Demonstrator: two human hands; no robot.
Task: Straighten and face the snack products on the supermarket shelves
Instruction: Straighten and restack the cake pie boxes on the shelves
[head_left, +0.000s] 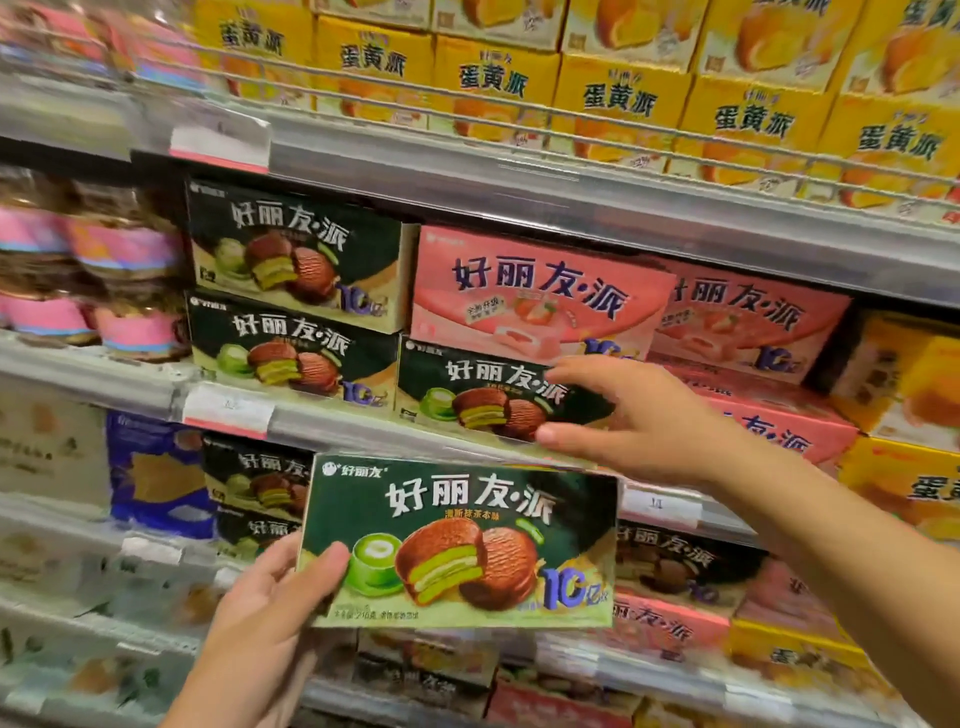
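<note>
The green box (460, 540) is sitting in the lower middle of the frame, held clear of the shelves, label facing out and nearly level. The left hand (275, 603) is gripping its lower left corner, thumb across the front, fingers hidden behind. The right hand (623, 415) is reaching into the middle shelf (363, 428) at centre frame, its grip released, fingers spread and touching or nearly touching the shelved green box (483, 389) under the pink box (535, 296); contact is hard to judge.

That shelved box is lying slightly askew beside the two-high green stack (291, 296) at its left. To do this well, the right hand should be squaring it flush with the shelf edge and steadying the pink box above, which probably belongs with the pink row (748, 322) to the right. The held box likely goes with the other green ones, front outward.
</note>
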